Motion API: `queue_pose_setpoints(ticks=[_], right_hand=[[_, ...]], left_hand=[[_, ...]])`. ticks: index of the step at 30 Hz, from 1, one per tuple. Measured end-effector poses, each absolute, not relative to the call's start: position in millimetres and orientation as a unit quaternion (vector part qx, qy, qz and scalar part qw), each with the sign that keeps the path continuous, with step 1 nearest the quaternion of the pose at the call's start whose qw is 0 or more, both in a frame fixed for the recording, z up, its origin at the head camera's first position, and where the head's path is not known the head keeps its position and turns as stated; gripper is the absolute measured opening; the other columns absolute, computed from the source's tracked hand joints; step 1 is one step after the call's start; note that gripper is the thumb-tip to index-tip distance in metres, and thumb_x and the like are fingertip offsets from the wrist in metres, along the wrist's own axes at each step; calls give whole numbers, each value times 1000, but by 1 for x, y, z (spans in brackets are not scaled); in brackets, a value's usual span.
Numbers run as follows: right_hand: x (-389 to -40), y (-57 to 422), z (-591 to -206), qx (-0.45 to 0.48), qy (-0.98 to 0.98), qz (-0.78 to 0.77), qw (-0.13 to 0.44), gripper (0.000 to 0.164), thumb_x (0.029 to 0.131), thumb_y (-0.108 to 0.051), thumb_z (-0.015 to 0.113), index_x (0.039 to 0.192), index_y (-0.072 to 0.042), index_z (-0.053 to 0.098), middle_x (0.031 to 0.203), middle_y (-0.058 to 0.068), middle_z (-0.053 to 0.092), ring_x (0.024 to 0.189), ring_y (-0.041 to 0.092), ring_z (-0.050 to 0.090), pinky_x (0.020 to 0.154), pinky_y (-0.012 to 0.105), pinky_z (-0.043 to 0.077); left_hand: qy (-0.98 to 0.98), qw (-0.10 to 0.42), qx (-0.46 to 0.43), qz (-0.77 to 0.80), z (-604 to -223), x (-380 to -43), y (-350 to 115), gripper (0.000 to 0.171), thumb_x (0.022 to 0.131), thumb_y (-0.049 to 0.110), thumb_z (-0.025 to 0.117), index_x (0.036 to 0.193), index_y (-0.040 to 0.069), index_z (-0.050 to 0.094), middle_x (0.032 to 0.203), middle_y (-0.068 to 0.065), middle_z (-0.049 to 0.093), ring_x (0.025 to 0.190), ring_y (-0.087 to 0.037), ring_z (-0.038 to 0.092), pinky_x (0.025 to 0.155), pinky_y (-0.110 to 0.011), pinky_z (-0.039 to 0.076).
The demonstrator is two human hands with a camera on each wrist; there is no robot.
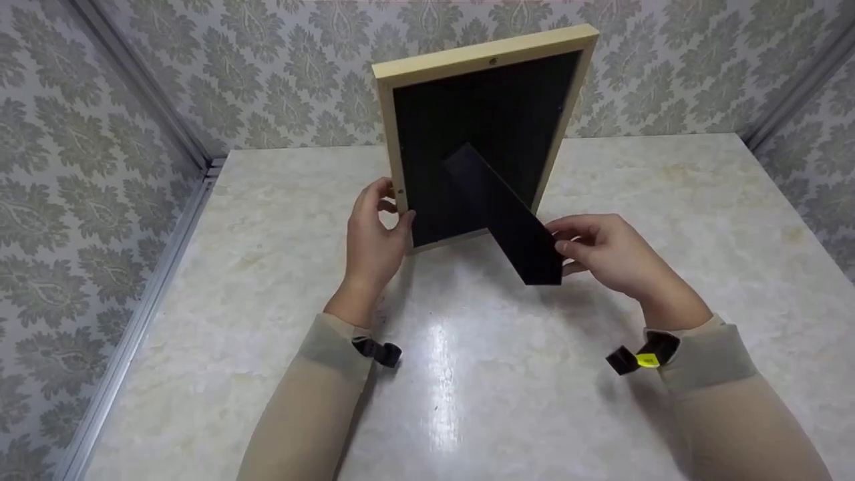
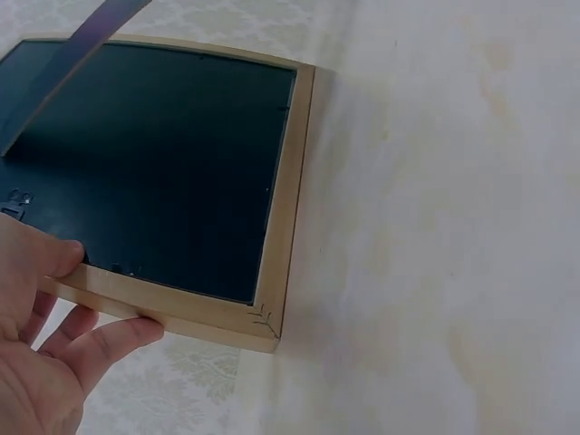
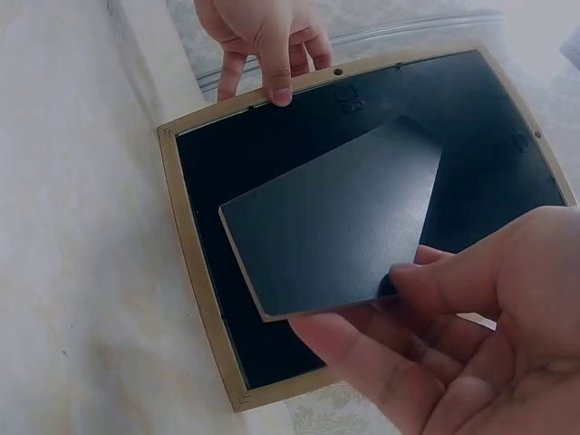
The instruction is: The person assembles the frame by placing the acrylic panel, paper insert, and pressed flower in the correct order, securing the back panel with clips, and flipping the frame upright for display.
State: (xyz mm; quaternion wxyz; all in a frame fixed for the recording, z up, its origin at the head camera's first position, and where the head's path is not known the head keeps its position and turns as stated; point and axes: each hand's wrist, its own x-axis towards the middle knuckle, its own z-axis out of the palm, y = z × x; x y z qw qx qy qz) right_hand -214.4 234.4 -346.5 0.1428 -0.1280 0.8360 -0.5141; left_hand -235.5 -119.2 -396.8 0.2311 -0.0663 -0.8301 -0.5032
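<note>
A picture frame [image 1: 484, 55] with a pale wooden border stands upright on the table, its black back panel [image 1: 434, 120] facing me. From that panel a black easel stand [image 1: 518, 227] slants out toward me, wider at its lower end. My left hand [image 1: 377, 227] grips the frame's left side low down, thumb on the back and fingers round the outer edge, as the left wrist view also shows. My right hand [image 1: 604, 254] pinches the stand's right edge near its lower end, thumb on one face and fingers behind, plain in the right wrist view.
The marbled white table [image 1: 280, 280] spreads around the frame. Patterned wall panels [image 1: 300, 73] rise behind and at both sides, with a metal rail [image 1: 143, 321] along the left edge. Each wrist carries a small black camera [image 1: 381, 351] on a strap.
</note>
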Motion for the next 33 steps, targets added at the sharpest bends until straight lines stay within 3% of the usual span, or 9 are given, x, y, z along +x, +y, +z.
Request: queue_pose_setpoints(ticks=[8,17,26,29,33], right_hand=[[-217,236,-353,-167,811,-532,179,37,110,5,60,146,10,65,133,22,73,105,10,80,90,35,71],[-221,243,-363,-197,818,-489,229,31,108,2,63,138,8,66,127,17,67,108,14,75,94,37,71],[-228,247,-379,-225,836,-436,246,24,107,-3,70,130,4,73,123,18,74,108,17,75,96,38,70],[-225,245,-369,-220,846,-446,194,22,109,-7,70,128,2,76,118,14,78,103,14,78,93,33,70],[-214,237,-343,-156,789,-594,-12,14,111,-5,67,114,5,76,95,6,78,80,12,77,76,28,68]], left_hand=[[-828,245,-58,-502,-402,-236,-125,44,104,1,78,145,6,64,136,-13,67,119,-26,63,94,-41,68],[-838,244,-80,-482,-406,-237,-125,40,104,1,78,141,11,66,132,-11,67,118,-25,62,95,-44,69],[-860,240,-101,-439,-409,-238,-124,29,106,1,76,132,11,68,132,-11,68,122,-26,66,105,-40,67],[-861,229,-97,-444,-407,-238,-124,30,105,0,77,131,9,67,132,-11,67,122,-26,65,108,-39,66],[-856,213,-97,-461,-403,-239,-127,29,103,-2,77,128,6,65,133,-13,64,125,-26,63,110,-39,65]])
